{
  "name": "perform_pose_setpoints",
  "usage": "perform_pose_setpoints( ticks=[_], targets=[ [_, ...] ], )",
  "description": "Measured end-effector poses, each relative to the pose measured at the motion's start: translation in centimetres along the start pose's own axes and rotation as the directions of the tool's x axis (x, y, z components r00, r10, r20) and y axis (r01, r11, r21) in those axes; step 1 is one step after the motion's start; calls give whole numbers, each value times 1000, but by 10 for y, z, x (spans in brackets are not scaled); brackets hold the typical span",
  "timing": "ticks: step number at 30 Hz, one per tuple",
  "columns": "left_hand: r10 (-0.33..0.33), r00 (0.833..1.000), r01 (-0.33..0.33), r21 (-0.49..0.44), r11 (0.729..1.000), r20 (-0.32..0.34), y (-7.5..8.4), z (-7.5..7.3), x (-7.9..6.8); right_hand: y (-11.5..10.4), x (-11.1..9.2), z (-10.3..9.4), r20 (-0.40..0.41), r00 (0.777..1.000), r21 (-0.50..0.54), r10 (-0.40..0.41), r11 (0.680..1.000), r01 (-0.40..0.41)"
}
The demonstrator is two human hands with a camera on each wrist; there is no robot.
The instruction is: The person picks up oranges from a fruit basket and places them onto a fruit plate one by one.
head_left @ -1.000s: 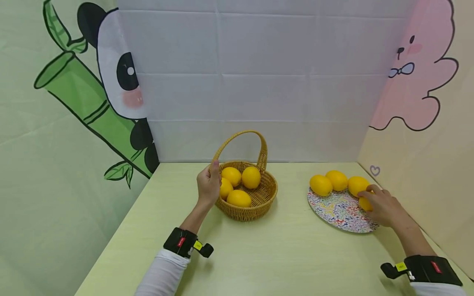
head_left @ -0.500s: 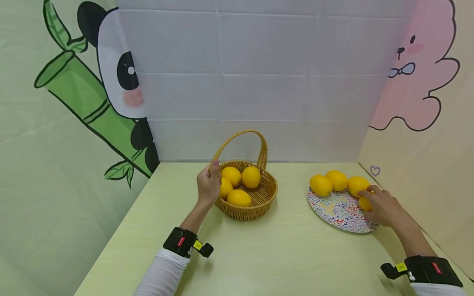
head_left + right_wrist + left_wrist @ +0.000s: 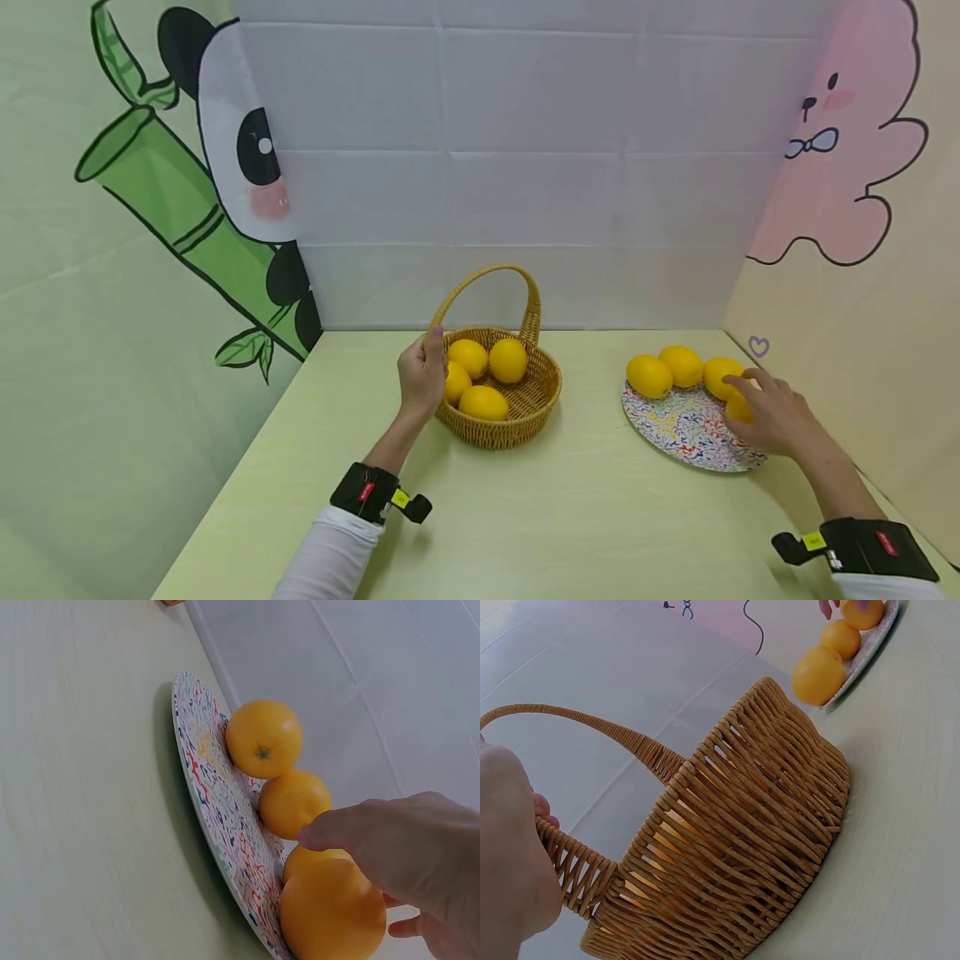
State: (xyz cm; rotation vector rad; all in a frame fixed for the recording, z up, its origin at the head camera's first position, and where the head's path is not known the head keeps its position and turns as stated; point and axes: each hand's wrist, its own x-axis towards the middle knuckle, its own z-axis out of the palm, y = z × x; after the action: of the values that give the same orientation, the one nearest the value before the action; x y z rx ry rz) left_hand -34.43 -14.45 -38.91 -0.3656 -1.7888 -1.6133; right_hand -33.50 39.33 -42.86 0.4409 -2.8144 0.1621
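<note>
My left hand [image 3: 423, 372] grips the left side of the handle [image 3: 531, 310] of a round wicker basket [image 3: 517, 434]. Several yellow-orange oranges [image 3: 484, 402] lie inside it, and the left wrist view shows them only through gaps in the weave [image 3: 742, 817]. On the right, a plate with a multicoloured squiggle pattern [image 3: 690, 429] carries several more oranges [image 3: 650, 376] along its back and right rim. My right hand [image 3: 776, 417] is spread over the front right orange [image 3: 738, 410] and partly hides it. In the right wrist view the thumb [image 3: 330, 829] extends above this orange [image 3: 330, 915].
The pale yellow table [image 3: 585, 517] extends in front of the basket and plate. A white sheet [image 3: 525, 167] hangs along its back edge. A panda and bamboo drawing [image 3: 258, 150] is on the left wall, and a pink animal drawing [image 3: 840, 183] on the right.
My right hand's fingers have spread wider and moved slightly off the front right orange. The left hand, the basket and the fruit stay in place.
</note>
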Motion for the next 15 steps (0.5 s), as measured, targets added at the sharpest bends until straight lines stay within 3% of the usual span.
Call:
perform_pose_setpoints(
  ticks=[15],
  targets=[
    [-1,1000,1,13,1000,-4,0,0,0,-32,13,-18,-58,996,58,-71,996,74]
  ],
)
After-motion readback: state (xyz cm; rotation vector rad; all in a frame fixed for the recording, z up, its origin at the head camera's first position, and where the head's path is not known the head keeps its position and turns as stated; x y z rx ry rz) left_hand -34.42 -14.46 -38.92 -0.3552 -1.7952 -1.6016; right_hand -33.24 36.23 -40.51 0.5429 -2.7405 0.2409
